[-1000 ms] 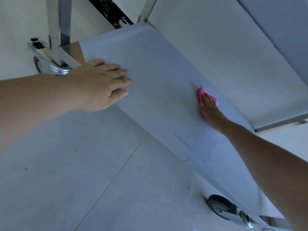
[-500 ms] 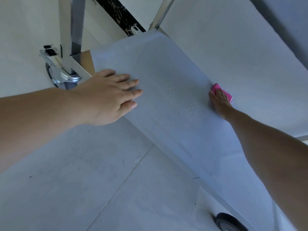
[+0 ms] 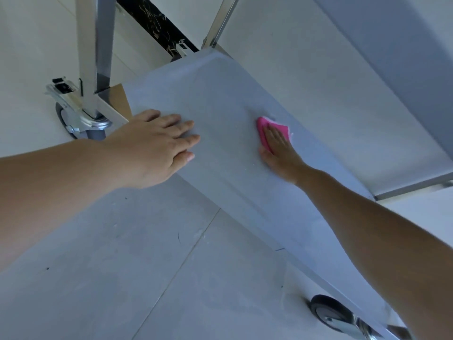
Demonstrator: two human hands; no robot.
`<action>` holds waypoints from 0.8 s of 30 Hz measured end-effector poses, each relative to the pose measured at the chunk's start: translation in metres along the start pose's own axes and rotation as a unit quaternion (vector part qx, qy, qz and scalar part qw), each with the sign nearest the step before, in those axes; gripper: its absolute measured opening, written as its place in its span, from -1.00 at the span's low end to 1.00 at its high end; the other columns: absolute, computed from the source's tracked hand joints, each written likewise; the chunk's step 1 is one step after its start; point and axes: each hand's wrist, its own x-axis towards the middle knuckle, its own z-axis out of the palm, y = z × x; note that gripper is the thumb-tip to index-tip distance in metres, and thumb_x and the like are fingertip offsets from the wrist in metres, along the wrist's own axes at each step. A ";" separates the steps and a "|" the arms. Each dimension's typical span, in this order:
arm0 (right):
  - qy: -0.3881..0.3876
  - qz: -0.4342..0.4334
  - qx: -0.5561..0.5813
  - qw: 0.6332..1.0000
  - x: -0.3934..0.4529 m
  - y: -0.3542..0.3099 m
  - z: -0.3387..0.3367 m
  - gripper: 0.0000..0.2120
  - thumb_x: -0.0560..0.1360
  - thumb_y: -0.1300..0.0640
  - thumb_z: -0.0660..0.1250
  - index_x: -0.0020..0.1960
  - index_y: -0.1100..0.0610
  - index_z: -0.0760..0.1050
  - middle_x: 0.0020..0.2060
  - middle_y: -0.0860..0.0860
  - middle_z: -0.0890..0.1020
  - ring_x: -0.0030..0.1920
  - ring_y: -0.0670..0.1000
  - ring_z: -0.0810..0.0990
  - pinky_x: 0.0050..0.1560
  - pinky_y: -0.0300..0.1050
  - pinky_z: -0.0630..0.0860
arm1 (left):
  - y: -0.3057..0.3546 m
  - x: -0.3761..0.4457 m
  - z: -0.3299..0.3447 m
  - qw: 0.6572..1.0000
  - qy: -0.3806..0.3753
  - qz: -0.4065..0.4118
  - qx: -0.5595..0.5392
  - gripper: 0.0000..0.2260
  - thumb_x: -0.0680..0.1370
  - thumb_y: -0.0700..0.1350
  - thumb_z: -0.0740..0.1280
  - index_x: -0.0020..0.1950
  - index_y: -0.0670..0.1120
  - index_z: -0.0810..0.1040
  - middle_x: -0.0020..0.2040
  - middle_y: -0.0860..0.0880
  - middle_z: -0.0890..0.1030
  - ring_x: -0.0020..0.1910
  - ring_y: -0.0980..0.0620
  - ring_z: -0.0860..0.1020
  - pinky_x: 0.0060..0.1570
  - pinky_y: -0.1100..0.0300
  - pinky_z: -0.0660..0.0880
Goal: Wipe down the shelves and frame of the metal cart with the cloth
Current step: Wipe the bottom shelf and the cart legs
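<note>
The metal cart's bottom shelf [image 3: 220,99] runs from upper left to lower right, a smooth grey sheet. My right hand [image 3: 279,150] lies flat on a folded pink cloth [image 3: 267,130] and presses it on the shelf near its middle. My left hand [image 3: 157,146] rests palm down, fingers spread, on the shelf's near edge close to the left corner, holding nothing. A chrome upright post [image 3: 96,45] of the frame rises at that corner; a second post [image 3: 220,20] stands at the far corner.
The underside of the shelf above [image 3: 343,82] overhangs the right side. A locking caster [image 3: 76,119] sits under the left corner and another caster [image 3: 328,312] at lower right. Grey floor tiles [image 3: 122,266] lie below, with a dark marble strip [image 3: 152,23] behind.
My right hand has slid the pink cloth back toward the shelf's middle, over the spot where water droplets showed; those droplets are gone. My left hand stays planted on the edge.
</note>
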 end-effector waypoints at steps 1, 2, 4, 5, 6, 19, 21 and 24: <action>-0.012 -0.018 -0.006 1.000 -0.012 -0.014 0.000 -0.28 0.52 -0.30 -0.11 0.53 0.09 -0.15 0.53 0.06 -0.11 0.52 0.03 -0.17 0.47 -0.12 -0.26 | 0.001 0.000 0.000 1.000 -0.003 0.002 0.000 -0.33 0.43 0.20 -0.43 0.50 0.12 0.00 0.54 0.07 0.02 0.50 0.03 0.00 0.40 0.05 -0.05; -0.021 -0.040 -0.011 0.999 -0.026 -0.028 -0.001 -0.20 0.46 -0.39 -0.20 0.52 0.09 -0.16 0.53 0.06 -0.12 0.52 0.04 -0.18 0.48 -0.11 -0.27 | 0.001 0.001 0.000 1.000 -0.007 0.002 -0.001 -0.34 0.43 0.20 -0.43 0.50 0.12 -0.01 0.54 0.06 0.01 0.50 0.03 -0.01 0.40 0.04 -0.05; -0.031 -0.090 -0.012 0.995 -0.054 -0.053 0.000 -0.04 0.33 -0.52 -0.35 0.50 0.11 -0.20 0.51 0.09 -0.14 0.51 0.06 -0.21 0.49 -0.06 -0.25 | 0.001 0.001 0.000 1.000 -0.012 0.002 -0.005 -0.37 0.46 0.19 -0.39 0.50 0.11 -0.01 0.54 0.06 0.00 0.50 0.03 -0.02 0.40 0.03 -0.06; -0.038 -0.113 -0.011 0.993 -0.068 -0.064 0.000 -0.05 0.32 -0.53 -0.36 0.48 0.10 -0.22 0.51 0.12 -0.14 0.51 0.08 -0.23 0.50 -0.04 -0.25 | 0.001 0.001 -0.001 1.000 -0.014 0.004 -0.005 -0.39 0.48 0.18 -0.36 0.50 0.10 0.00 0.54 0.05 0.00 0.50 0.02 -0.02 0.40 0.03 -0.06; -0.047 -0.132 -0.012 0.990 -0.082 -0.074 0.002 -0.08 0.34 -0.53 -0.34 0.47 0.08 -0.25 0.52 0.13 -0.15 0.51 0.09 -0.23 0.50 -0.02 -0.25 | 0.002 0.001 -0.002 1.000 -0.015 0.005 -0.004 -0.40 0.49 0.16 -0.33 0.50 0.08 0.01 0.54 0.03 0.01 0.50 0.01 -0.01 0.40 0.02 -0.05; -0.102 -0.129 -0.001 0.986 -0.126 -0.122 -0.004 -0.24 0.39 -0.49 -0.28 0.42 -0.13 -0.42 0.49 -0.10 -0.30 0.47 -0.13 -0.38 0.50 -0.03 -0.28 | -0.034 -0.003 -0.024 0.996 0.017 -0.001 -0.091 -0.47 0.58 0.08 -0.21 0.52 -0.10 -0.10 0.55 -0.06 -0.04 0.51 0.03 -0.08 0.44 0.13 -0.18; -0.096 -0.132 0.000 0.986 -0.120 -0.123 -0.002 -0.26 0.40 -0.48 -0.29 0.42 -0.14 -0.41 0.49 -0.10 -0.30 0.47 -0.12 -0.38 0.49 -0.07 -0.31 | -0.043 -0.006 -0.021 0.999 0.010 -0.007 -0.045 -0.44 0.55 0.10 -0.26 0.52 -0.08 -0.09 0.55 -0.06 -0.02 0.51 0.02 -0.08 0.43 0.11 -0.19; -0.067 -0.158 -0.008 0.985 -0.091 -0.125 -0.004 -0.26 0.39 -0.48 -0.35 0.41 -0.10 -0.37 0.48 -0.05 -0.28 0.47 -0.08 -0.39 0.45 -0.17 -0.37 | -0.043 -0.008 -0.010 1.000 -0.006 -0.002 -0.021 -0.45 0.56 0.11 -0.26 0.52 -0.06 -0.04 0.55 -0.05 -0.01 0.51 0.03 -0.07 0.42 0.12 -0.19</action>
